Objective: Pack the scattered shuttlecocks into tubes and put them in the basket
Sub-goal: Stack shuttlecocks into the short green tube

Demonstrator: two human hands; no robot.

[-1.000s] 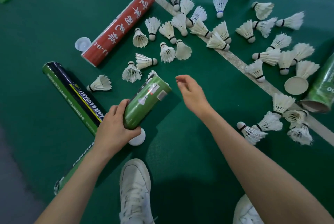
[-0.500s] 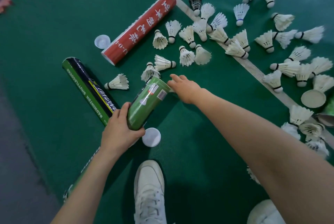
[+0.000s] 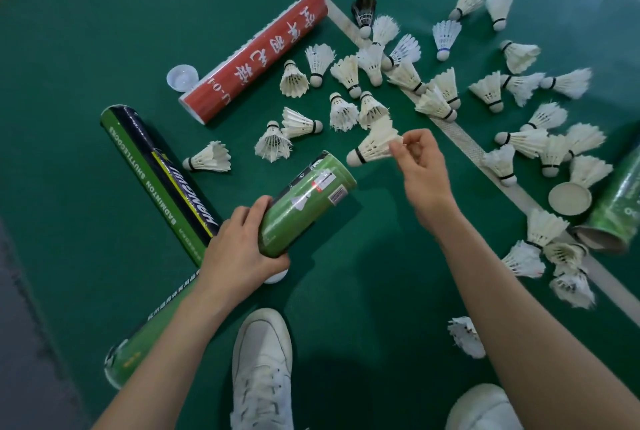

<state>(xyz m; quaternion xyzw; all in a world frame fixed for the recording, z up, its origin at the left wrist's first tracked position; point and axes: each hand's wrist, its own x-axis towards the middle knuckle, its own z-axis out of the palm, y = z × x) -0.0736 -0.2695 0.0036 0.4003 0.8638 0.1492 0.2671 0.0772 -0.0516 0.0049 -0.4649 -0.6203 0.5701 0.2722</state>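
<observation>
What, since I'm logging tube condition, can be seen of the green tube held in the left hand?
The glossy green cylindrical shuttlecock tube looks like wrapped cardboard, with a white shuttlecock picture, a red-and-white label and a barcode near its far end. It is tilted, far end raised toward upper right and facing away, inside hidden. The left hand grips its near end. A white feather shuttlecock pinched by the right hand hangs just beyond its far rim, apart.

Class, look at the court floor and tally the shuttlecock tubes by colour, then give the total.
Red tube: 1
Black-and-green tube: 1
Green tube: 3 (this one held by the left hand; another under the left forearm; another at the right edge)
Total: 5
</observation>
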